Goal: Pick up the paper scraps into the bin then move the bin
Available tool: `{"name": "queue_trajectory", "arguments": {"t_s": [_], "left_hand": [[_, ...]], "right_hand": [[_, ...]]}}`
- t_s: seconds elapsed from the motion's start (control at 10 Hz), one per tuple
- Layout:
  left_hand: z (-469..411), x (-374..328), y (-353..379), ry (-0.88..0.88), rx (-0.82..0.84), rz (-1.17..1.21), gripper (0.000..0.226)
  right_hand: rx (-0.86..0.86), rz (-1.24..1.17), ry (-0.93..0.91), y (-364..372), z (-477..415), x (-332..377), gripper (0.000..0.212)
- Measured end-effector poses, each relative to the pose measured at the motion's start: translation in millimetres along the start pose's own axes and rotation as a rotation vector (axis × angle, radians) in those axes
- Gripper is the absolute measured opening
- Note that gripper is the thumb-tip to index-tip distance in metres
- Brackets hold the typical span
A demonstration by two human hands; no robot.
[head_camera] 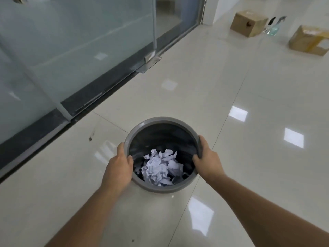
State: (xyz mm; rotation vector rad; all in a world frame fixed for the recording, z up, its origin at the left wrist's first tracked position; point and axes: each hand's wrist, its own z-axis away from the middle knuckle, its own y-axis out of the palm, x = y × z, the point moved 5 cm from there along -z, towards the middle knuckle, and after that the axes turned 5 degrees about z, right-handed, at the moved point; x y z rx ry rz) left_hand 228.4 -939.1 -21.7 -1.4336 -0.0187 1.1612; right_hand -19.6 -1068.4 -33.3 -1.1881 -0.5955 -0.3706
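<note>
A round grey bin (161, 120) with a dark liner stands below me on the glossy white tile floor. Crumpled white paper scraps (161, 168) lie in a heap at its bottom. My left hand (119, 168) grips the bin's left rim, thumb inside and fingers outside. My right hand (207, 157) grips the right rim in the same manner. Both forearms reach in from the lower edge of the view. No loose scraps show on the floor around the bin.
A frosted glass wall with a glass door and dark floor track (99, 97) runs along the left. Two cardboard boxes (248, 24) (308, 41) and spray bottles (275, 26) sit on the floor at far right. Small dark marks (90, 138) spot the tile left of the bin.
</note>
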Motion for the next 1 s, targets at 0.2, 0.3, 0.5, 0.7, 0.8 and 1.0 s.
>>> {"name": "queue_trajectory", "arguments": {"t_s": [0.2,0.3,0.5,0.7,0.8,1.0], "left_hand": [[8.9,16.6,20.2,-0.003,-0.004,0.003,0.048],[10.9,21.8,27.5,-0.012,-0.005,0.003,0.048],[14.8,29.8,38.6,-0.01,-0.037,-0.025,0.049],[14.1,30.2,39.2,-0.021,0.017,-0.062,0.057],[22.0,21.9,9.3,-0.091,0.053,-0.08,0.065],[84.2,-49.6,-113.5,-0.195,0.128,-0.035,0.057]], "right_hand": [[0.023,0.032,-0.004,14.8,6.0,-16.4,0.063],[0.036,0.067,-0.011,20.0,4.2,-20.9,0.064],[0.053,0.1,-0.038,30.0,5.2,-28.2,0.069],[0.112,0.129,-0.038,32.6,1.5,-28.5,0.072],[0.114,0.223,0.027,10.7,15.3,-22.6,0.078],[0.265,0.052,0.16,-87.1,83.6,52.3,0.07]]}}
